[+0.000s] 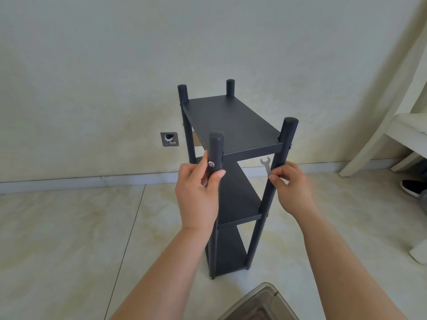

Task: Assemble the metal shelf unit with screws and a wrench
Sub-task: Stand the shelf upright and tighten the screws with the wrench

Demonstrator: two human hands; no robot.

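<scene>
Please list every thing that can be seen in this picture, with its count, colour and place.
shelf unit: one, black, three boards, upright on the floor near the wall
screw: one, silver, in the near left post
wrench: one, silver, beside the near right post
floor: one, pale cream tiles
wall plate: one, metal, low on the wall, left of the shelf
furniture frame: one, white, far right
shoe: one, black, right edge
metal container: one, grey, bottom edge
hands: two; left hand grips the near left post, right hand pinches the wrench
</scene>
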